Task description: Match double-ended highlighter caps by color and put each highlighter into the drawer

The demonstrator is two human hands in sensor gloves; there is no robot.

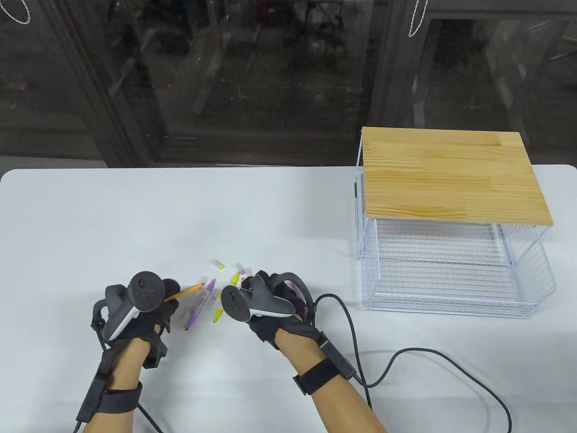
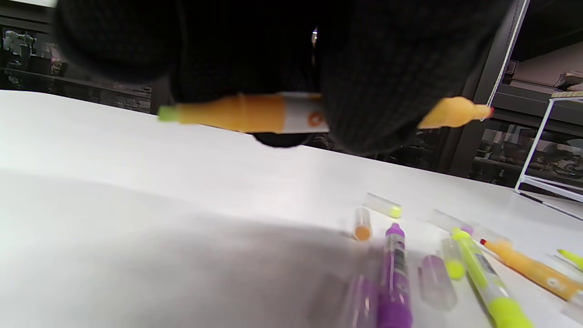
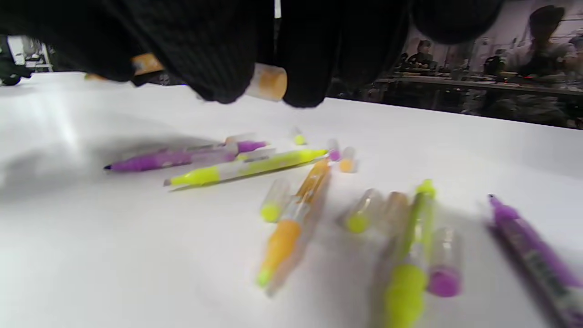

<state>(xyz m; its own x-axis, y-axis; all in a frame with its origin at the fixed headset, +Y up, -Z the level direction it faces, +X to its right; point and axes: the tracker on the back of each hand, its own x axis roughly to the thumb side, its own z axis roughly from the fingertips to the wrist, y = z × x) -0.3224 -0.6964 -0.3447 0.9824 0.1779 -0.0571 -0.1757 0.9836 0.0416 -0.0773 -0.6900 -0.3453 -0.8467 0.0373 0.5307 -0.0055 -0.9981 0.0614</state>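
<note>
My left fingers (image 2: 364,91) grip an orange highlighter (image 2: 255,111) above the table (image 1: 288,212); my right fingers (image 3: 214,50) pinch an orange cap (image 3: 268,82). The wire drawer (image 1: 455,279) stands open well right.

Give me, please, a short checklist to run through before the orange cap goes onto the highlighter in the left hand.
1. Highlighter held: ok. The left hand grips the orange highlighter clear of the table.
2. Tips bare: ok. Both ends show uncapped in the left wrist view.
3. Cap in hand: ok. The right hand pinches an orange cap.
4. Colour match: ok. Cap and barrel are both orange.
5. Which end the cap fits: cannot tell.
6. Drawer ready: ok. The wire drawer is pulled out under the wooden top, with nothing seen inside.
</note>
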